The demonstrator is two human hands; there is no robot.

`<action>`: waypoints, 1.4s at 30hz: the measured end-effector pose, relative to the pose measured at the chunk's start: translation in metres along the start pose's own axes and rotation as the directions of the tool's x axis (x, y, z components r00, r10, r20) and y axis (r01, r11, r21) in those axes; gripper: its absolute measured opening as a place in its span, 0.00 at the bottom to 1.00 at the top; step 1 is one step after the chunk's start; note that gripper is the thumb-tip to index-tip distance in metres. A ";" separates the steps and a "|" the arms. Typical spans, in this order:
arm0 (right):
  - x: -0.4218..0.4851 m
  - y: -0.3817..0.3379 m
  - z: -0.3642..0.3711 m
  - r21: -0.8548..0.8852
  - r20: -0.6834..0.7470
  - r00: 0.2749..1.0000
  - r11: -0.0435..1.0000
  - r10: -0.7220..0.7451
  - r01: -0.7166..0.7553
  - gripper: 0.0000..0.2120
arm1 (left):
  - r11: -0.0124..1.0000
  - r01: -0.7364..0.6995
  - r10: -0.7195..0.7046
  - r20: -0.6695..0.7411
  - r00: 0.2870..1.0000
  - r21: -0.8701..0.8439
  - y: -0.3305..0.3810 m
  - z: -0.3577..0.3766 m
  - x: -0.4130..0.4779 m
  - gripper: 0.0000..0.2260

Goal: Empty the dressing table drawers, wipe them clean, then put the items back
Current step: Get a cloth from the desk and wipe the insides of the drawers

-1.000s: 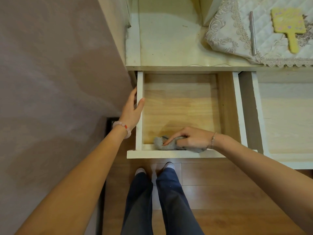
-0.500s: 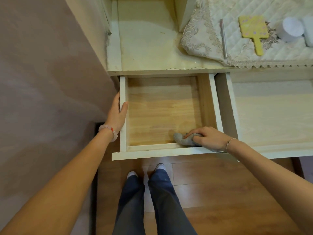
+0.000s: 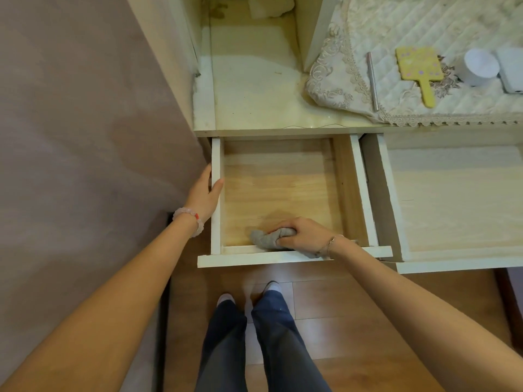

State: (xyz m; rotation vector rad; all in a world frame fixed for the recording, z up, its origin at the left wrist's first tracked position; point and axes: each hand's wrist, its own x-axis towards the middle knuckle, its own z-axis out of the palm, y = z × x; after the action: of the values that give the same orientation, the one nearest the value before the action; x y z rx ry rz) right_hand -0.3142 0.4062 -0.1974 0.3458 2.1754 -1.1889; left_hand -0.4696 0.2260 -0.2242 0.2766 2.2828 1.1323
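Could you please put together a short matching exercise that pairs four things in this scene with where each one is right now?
Things:
1. grey cloth
2. left hand
3. yellow hand mirror
4. silver pen

Places:
A. lying on the lace mat, to the left of the mirror
B. gripping the left wall of the open drawer
C. bunched in the right hand at the front of the drawer floor
D. lying on the lace mat beside the white round container

Pairs: 1-C, 2-B, 3-D, 4-A
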 end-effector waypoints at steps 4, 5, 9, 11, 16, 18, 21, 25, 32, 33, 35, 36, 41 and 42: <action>-0.003 0.005 0.003 0.056 -0.155 0.987 0.998 0.050 -0.041 0.08 | 0.996 -0.039 0.039 -0.006 0.999 0.075 0.011 -0.011 -0.021 0.23; -0.005 0.004 0.002 0.117 -0.229 0.971 0.992 0.073 -0.047 0.07 | 0.992 -0.065 0.067 -0.014 0.998 0.106 0.015 -0.015 -0.029 0.22; -0.031 -0.010 -0.008 0.426 -0.501 0.852 0.901 0.154 0.087 0.06 | 0.905 -0.243 0.268 -0.025 0.963 0.348 0.036 -0.036 -0.063 0.21; -0.048 -0.015 -0.013 0.476 -0.603 0.777 0.863 0.180 0.169 0.06 | 0.784 -0.306 0.370 -0.011 0.929 0.540 0.047 -0.046 -0.080 0.21; -0.086 -0.037 -0.015 0.474 -0.731 0.657 0.830 0.185 0.293 0.07 | 0.511 -0.410 0.585 0.044 0.810 0.755 0.063 -0.062 -0.108 0.20; -0.101 -0.045 -0.013 0.452 -0.762 0.624 0.832 0.173 0.322 0.08 | 0.491 -0.421 0.611 0.042 0.790 0.763 0.069 -0.068 -0.116 0.21; -0.125 -0.051 -0.007 0.435 -0.803 0.567 0.830 0.183 0.348 0.09 | 0.470 -0.454 0.649 0.053 0.759 0.757 0.079 -0.072 -0.131 0.24; -0.152 -0.054 0.003 0.473 -0.828 0.509 0.780 0.234 0.410 0.08 | 0.443 -0.489 0.690 0.063 0.721 0.752 0.088 -0.071 -0.147 0.24; -0.186 -0.040 0.028 0.485 -0.852 0.434 0.753 0.292 0.445 0.09 | 0.369 -0.586 0.731 0.164 0.662 0.721 0.097 -0.048 -0.156 0.24; -0.189 -0.036 0.032 0.490 -0.852 0.425 0.750 0.305 0.445 0.09 | 0.360 -0.595 0.725 0.185 0.663 0.719 0.099 -0.042 -0.156 0.23; -0.199 -0.027 0.037 0.509 -0.846 0.416 0.739 0.333 0.442 0.09 | 0.343 -0.610 0.711 0.227 0.666 0.715 0.102 -0.029 -0.160 0.23; -0.204 -0.023 0.036 0.515 -0.845 0.407 0.733 0.347 0.445 0.08 | 0.328 -0.616 0.708 0.245 0.662 0.717 0.104 -0.023 -0.162 0.23; -0.226 0.008 0.022 0.557 -0.828 0.386 0.675 0.406 0.484 0.08 | 0.296 -0.636 0.680 0.310 0.665 0.713 0.114 0.011 -0.164 0.23; -0.231 0.016 0.018 0.564 -0.824 0.391 0.665 0.411 0.489 0.08 | 0.302 -0.638 0.672 0.317 0.670 0.708 0.118 0.021 -0.165 0.23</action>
State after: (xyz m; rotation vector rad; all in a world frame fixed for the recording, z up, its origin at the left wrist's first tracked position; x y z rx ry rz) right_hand -0.1217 0.4159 -0.0682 1.7566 2.3139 -2.3469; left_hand -0.3310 0.2439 -0.0760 1.7121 2.6243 0.2931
